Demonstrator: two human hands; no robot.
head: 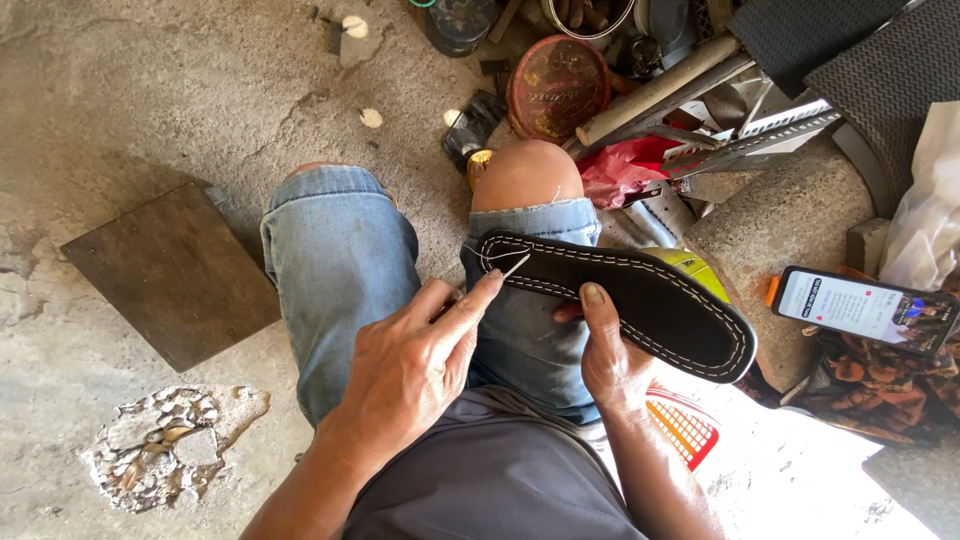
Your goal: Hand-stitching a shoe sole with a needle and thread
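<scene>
— What's the ground like here?
— A rough concrete floor (150,120), cracked, with a dark square slab (170,272) lying on it. Tools and a round rusty tin lid (557,87) are heaped beyond the person's knees, and a phone (865,309) lies lit at the right.
— And the work?
— A black shoe sole (640,295) with white stitching round its edge rests across the right thigh, over blue denim shorts (340,270).
— Who holds it?
— The right hand (608,355); its grip is closed on the sole's edge, thumb on top.
— The other?
— The left hand (410,365) has its grip pressed together, pinching a needle (515,265) at the sole's near tip, white thread (480,255) trailing from it.
</scene>
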